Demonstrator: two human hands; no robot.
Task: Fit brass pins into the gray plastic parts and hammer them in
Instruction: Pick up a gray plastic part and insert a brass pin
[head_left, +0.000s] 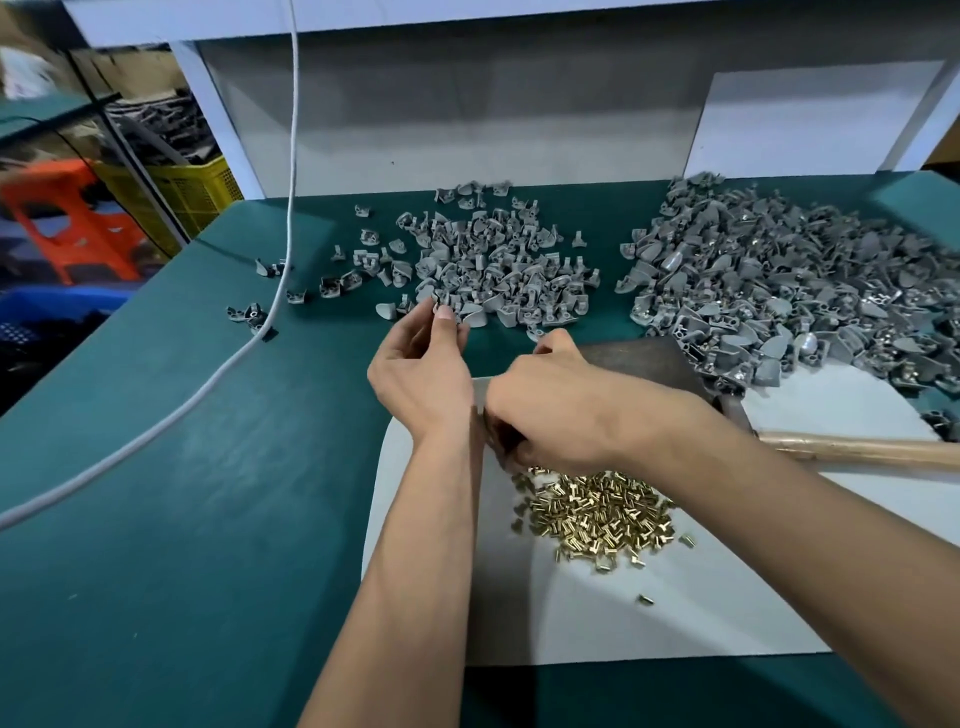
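1. Two hands are showing: the left hand (421, 371) at about 11 o'clock from the frame's middle, the right hand (550, 410) at about 2 o'clock.
2. Two gray heaps are lying on the table (156, 519): a middle heap (493, 265) at 12 o'clock, and a larger right heap (795, 280) at 2 o'clock. Each is holding too many parts to count.
3. Roughly a dozen stray parts (249, 314) are lying at 10 o'clock.
4. One pile of pins (597, 514) is sitting at 5 o'clock, far too many to count, with one lone pin (645, 599) lying just below it.
5. One hammer (857, 449) is lying at 3 o'clock.
6. One sheet (649, 613) is lying under the pins.
7. One cord (228, 358) is running across at 9 o'clock.
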